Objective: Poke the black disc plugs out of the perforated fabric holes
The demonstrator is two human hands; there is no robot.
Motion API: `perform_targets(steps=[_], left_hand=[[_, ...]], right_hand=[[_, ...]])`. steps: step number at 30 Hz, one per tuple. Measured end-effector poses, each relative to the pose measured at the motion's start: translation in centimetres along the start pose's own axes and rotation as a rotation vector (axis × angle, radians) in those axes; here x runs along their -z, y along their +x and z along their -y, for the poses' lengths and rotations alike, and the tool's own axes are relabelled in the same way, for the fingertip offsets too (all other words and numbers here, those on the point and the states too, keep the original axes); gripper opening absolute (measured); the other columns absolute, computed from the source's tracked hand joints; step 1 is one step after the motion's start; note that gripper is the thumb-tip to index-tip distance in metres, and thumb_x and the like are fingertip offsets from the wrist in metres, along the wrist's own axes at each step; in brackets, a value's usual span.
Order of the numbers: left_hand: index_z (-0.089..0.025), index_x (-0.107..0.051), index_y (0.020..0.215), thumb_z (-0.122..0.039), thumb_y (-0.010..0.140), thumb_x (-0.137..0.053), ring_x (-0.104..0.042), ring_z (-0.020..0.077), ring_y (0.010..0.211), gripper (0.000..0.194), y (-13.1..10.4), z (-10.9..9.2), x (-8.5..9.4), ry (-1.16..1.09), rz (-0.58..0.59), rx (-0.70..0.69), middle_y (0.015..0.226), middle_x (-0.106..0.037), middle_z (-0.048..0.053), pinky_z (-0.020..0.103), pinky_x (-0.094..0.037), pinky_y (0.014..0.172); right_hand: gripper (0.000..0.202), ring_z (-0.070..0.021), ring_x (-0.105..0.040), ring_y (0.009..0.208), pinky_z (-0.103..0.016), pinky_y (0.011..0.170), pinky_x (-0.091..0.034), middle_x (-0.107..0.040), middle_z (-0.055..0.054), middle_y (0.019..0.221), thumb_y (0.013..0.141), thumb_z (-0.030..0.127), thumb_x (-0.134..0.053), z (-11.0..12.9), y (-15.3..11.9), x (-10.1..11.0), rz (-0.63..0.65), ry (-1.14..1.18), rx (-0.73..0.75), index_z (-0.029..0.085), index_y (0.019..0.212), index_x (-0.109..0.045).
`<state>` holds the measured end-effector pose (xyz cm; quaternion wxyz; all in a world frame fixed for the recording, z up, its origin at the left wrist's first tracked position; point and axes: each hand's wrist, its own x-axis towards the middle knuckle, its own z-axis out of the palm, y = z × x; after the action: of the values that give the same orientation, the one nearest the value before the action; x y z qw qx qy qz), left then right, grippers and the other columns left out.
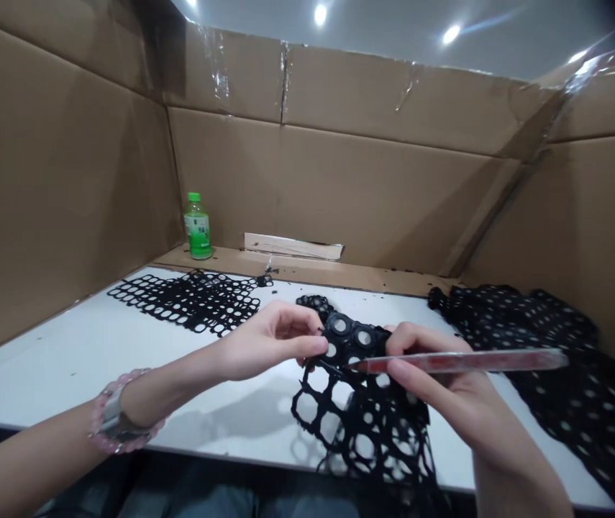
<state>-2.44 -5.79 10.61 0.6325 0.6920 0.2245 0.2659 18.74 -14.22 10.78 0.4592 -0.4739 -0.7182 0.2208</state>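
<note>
Forearms [517,460] reach in from the lower corners, the left one wearing a pink bead bracelet [103,414]. The left hand [269,338] pinches the upper left edge of a black perforated sheet [364,403], probably to steady it. The right hand [447,381] grips a red pen-like tool [463,362] between thumb and fingers, its tip aimed left at the sheet's upper rows, seemingly for close control; whether the tip presses in, I cannot tell. Lifted between both hands, the sheet hangs toward the near edge of the white counter [70,374], perhaps so its holes are easier to see. Black netting [193,302] lies flat on the far left, and a dotted black heap [528,324] spreads along the right, both apparently kept out of the middle. Dark scraps dot the back. A green bottle [198,230] stands in the far left corner, beside tall cardboard walls [366,194]; above them, ceiling lights [321,14] shine.
</note>
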Motion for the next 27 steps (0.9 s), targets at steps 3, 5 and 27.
perform_targets(steps=[3,5,27], left_hand=[[-0.013,-0.055,0.065,-0.039,0.07,-0.071,-0.047,0.0089,0.058,0.03,1.1,2.7,0.8,0.023,-0.022,-0.011,0.061,-0.052,-0.003,0.02,-0.036,0.056],[-0.014,-0.054,0.064,-0.042,0.07,-0.07,-0.044,0.0087,0.057,0.033,1.7,4.4,1.3,0.037,-0.012,-0.002,0.06,-0.05,-0.004,0.02,-0.033,0.055],[-0.014,-0.056,0.068,-0.03,0.078,-0.061,-0.045,0.0098,0.063,0.02,2.5,10.0,4.4,0.041,-0.08,0.034,0.065,-0.049,-0.004,0.02,-0.034,0.058]], right_hand=[[0.024,-0.0144,-0.043,0.056,-0.026,0.052,-0.032,-0.05,0.002,0.06,0.085,0.036,-0.055,-1.7,0.4,-1.0,0.038,-0.035,-0.069,0.022,0.066,-0.053],[0.025,-0.0143,-0.044,0.058,-0.026,0.054,-0.032,-0.05,0.002,0.062,0.086,0.038,-0.053,-3.4,0.5,-2.1,0.042,-0.012,-0.103,0.022,0.067,-0.052],[0.028,-0.0129,-0.039,0.056,-0.024,0.054,-0.032,-0.043,0.004,0.059,0.088,0.039,-0.05,-8.8,1.3,-7.4,-0.094,0.105,-0.28,0.021,0.066,-0.048]])
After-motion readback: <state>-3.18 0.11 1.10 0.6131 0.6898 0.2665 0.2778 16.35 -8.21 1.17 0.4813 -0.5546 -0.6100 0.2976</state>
